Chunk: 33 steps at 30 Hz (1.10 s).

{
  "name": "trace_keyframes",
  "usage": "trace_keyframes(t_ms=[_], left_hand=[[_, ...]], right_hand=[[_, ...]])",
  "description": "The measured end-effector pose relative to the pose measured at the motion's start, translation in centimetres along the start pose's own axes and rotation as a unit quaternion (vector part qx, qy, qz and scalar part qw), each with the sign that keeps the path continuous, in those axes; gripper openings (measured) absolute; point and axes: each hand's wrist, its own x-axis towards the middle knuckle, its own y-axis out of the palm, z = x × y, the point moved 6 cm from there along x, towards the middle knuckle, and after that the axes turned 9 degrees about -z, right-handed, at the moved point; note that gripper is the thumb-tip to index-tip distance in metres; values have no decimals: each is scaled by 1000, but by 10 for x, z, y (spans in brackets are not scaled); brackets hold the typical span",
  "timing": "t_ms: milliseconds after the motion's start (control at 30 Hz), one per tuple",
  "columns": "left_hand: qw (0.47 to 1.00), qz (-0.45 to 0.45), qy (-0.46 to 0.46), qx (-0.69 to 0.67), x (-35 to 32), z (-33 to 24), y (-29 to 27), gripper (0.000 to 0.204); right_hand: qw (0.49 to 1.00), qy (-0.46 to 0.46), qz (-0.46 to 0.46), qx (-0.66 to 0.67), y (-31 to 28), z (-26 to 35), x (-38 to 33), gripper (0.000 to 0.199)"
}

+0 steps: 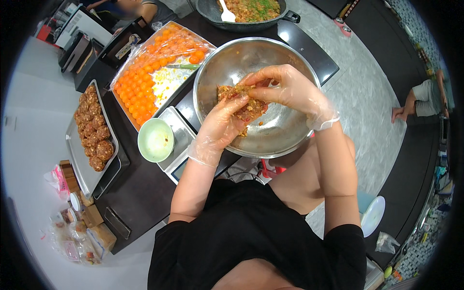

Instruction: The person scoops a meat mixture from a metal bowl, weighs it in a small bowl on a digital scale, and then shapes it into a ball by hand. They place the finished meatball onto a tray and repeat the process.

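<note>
Scale (181, 134), green bowl (153, 139) beside basin (286, 124); left hand (220, 124) and right hand (290, 91) around meat mixture (253, 111)

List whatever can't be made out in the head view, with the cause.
- Underside of the minced mixture: hidden by the left hand.
- Part of the steel bowl's floor: behind both hands and the mixture; right hand.
- Far rim of the dark pan: cut off by the upper edge.
- Part of the scale: covered by the green bowl.
</note>
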Motion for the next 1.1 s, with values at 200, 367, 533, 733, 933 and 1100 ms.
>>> trace_keyframes(t_ms=[200,367,533,733,933,1100], left_hand=[[980,41,-47,-190,2,-6,15,54],[971,-16,-88,-221,15,6,1,51],[970,-229,-4,-78,23,-6,-23,36],[976,-186,-8,-110,34,-7,-17,53],[985,-113,-27,-131,38,-7,-18,55],[958,-110,34,-263,39,-16,-12,45]], right_hand=[[992,-74,-61,-82,-2,22,-9,18],[937,-250,-119,-212,6,30,-15,14],[919,-258,-208,-215,-7,46,-20,10],[936,-197,-209,-206,-10,23,-21,9],[909,-240,-235,-246,-4,26,-27,14],[977,-43,-155,-137,4,9,-26,24]])
